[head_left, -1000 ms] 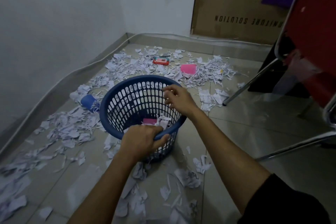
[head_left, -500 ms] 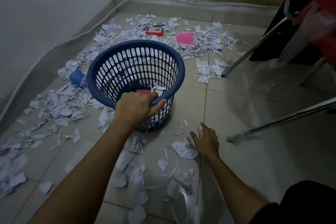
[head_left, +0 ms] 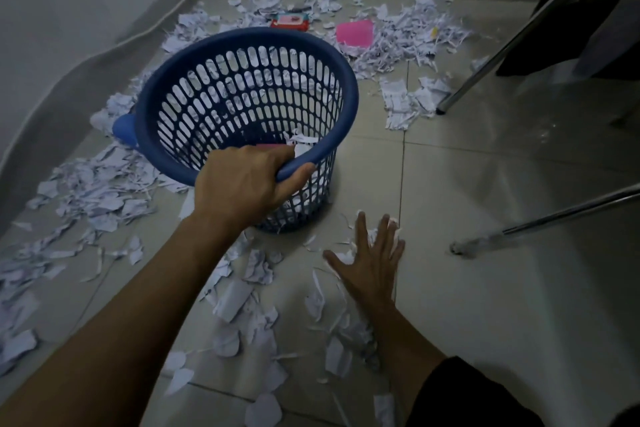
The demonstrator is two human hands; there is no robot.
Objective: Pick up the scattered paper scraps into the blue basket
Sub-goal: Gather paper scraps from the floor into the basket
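Tiled floor [head_left: 485, 288]: countless paper scraps [head_left: 239, 298]; one blue basket [head_left: 242, 42], left hand [head_left: 242, 184] gripping rim; right hand [head_left: 370, 263] flat, fingers spread.

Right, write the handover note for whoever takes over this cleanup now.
Left hand: grips the near rim of the blue basket, which is tilted toward the person.
Right hand: fingers spread flat on scraps on the floor just right of the basket's base; nothing gripped yet.
Done: a few scraps and something pink lie in the basket's bottom.
Left: nearly everything. Paper scraps lie around both arms, a drift runs along the left wall, and a big pile lies beyond the basket with a pink sheet in it.
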